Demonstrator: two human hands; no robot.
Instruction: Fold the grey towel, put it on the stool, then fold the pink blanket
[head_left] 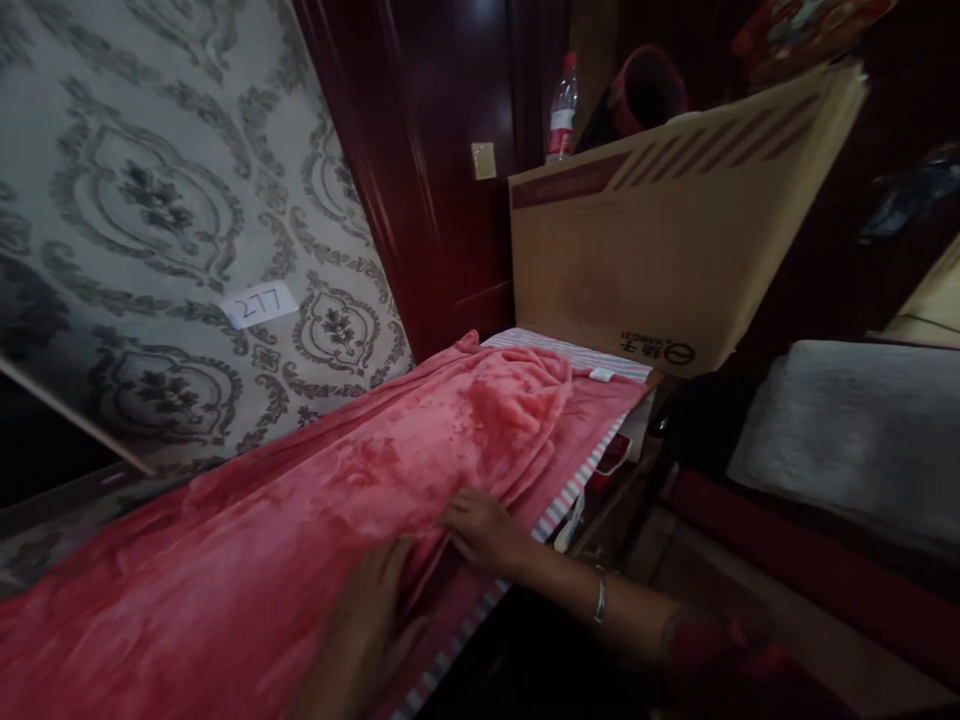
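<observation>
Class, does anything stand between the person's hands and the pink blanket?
Nothing visible does: the left hand and right hand both meet the pink blanket along its near side. The cardboard box stands beyond its far end.

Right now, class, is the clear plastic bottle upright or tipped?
Upright: the clear plastic bottle has its red cap on top, label below.

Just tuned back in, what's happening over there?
A person has both hands on a pink plush blanket: the right hand is at a fold near its edge, the left hand is nearer the camera. Whether either grips the fabric is unclear. The blanket lies lengthwise, rumpled toward its far end, with a striped cloth showing along the near edge. A cardboard box stands beyond the far end.
</observation>
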